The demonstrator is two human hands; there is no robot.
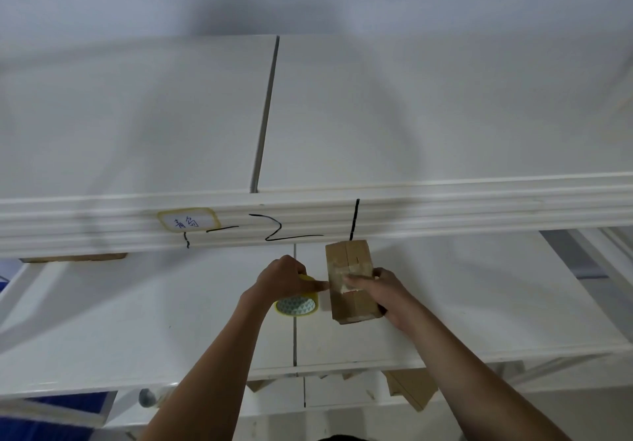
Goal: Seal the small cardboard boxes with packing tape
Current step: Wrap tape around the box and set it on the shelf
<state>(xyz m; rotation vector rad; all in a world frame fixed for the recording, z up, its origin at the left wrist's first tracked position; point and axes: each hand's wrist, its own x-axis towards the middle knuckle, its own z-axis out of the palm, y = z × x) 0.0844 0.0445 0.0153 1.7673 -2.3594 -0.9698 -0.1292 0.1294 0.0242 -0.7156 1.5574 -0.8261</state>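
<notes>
Gripping a yellow-rimmed roll of packing tape (297, 298), the left hand (282, 278) curls its fingers (317, 286) over the top of the roll, with the forefinger stretched right to touch the side of the box. The roll stands on its edge on the white table (154, 320), directly under those fingers, its patterned open end facing the camera. A dark seam (294, 341) in the table surface runs toward the camera just below the roll.

Immediately right of the left fingers lies the small brown cardboard box (351, 281), long and narrow, resting on the table with its far end pointing at the shelf edge. A pale strip of tape (346, 278) crosses its top face at mid-length. The right hand (380, 291) holds the box from the right side: its fingers (356, 279) lie flat across the top, pressing on the strip, while the thumb side wraps the near right edge.

Beyond both hands, a white ribbed shelf edge (445, 207) spans the view. It carries a yellow-bordered label (188, 223) with handwriting, left of the fingers, and black marker strokes (291, 231) above them. Brown cardboard pieces (411, 389) show under the table's near edge, below the right forearm.
</notes>
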